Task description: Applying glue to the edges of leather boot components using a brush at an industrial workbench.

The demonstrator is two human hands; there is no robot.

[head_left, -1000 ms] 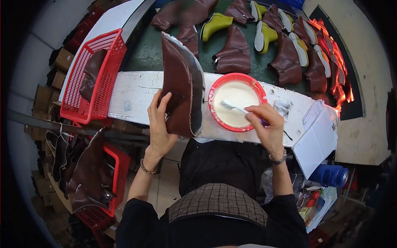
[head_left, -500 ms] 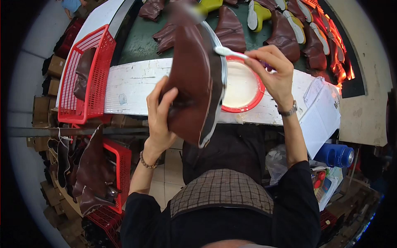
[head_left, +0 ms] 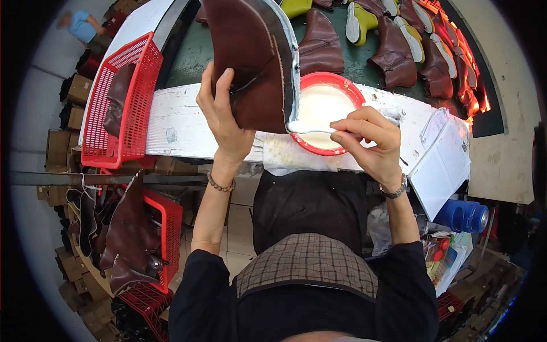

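My left hand point(head_left: 223, 114) grips a brown leather boot upper point(head_left: 250, 57), held upright above the white workbench point(head_left: 182, 125) with its pale sole edge facing right. My right hand point(head_left: 367, 139) pinches a small white brush point(head_left: 310, 128) whose tip touches the lower end of that pale edge. Just behind the brush stands a red bowl point(head_left: 323, 94) filled with white glue.
A red basket point(head_left: 122, 102) with a brown boot piece sits at the bench's left end. Behind the bench, brown boots point(head_left: 399, 57) and yellow-green lasts point(head_left: 356, 23) lie on a green belt. Another red basket point(head_left: 162, 239) of boot uppers stands at lower left; papers point(head_left: 444, 165) and a blue jug point(head_left: 461, 216) at right.
The brush has travelled from the top of the boot's pale edge down to its lower end. The boot has shifted slightly left and up, uncovering the bowl.
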